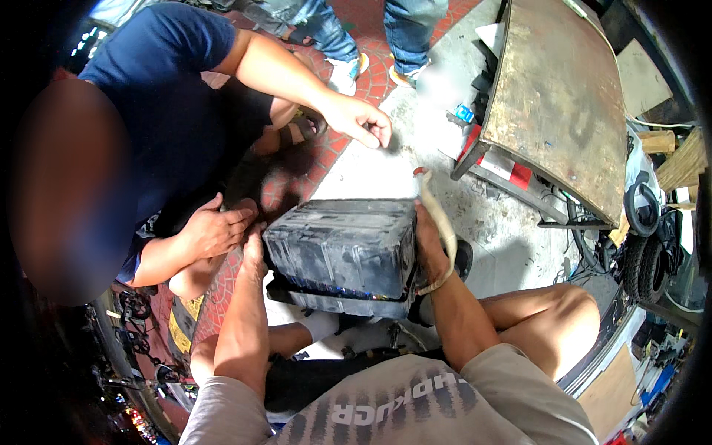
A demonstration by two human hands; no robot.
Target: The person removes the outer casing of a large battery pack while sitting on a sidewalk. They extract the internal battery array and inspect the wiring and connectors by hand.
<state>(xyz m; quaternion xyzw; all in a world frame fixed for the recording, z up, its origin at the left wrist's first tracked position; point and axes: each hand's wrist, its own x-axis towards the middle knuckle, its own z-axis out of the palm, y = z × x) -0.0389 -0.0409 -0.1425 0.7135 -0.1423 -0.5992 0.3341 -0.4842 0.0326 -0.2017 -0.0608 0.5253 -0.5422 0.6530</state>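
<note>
A dusty black ribbed plastic box (337, 237) is held in front of me, over the gap between my legs. Along its near side a slit shows bits of blue and shiny material inside, too small to make out. My left hand (254, 248) presses on the box's left end, with its fingers partly hidden. On the right end, my right hand (429, 236) grips the box, its fingertips also partly out of sight. A beige cable or sleeve with a reddish tip (443, 222) curves from the box over my right wrist.
At the left crouches a person in a dark blue shirt (167, 81), one hand (360, 119) reaching past the box's far side and the other near my left hand. A worn low table (556, 96) stands at the far right. Tyres (645, 267) lie beyond it. Someone in jeans (408, 30) stands behind.
</note>
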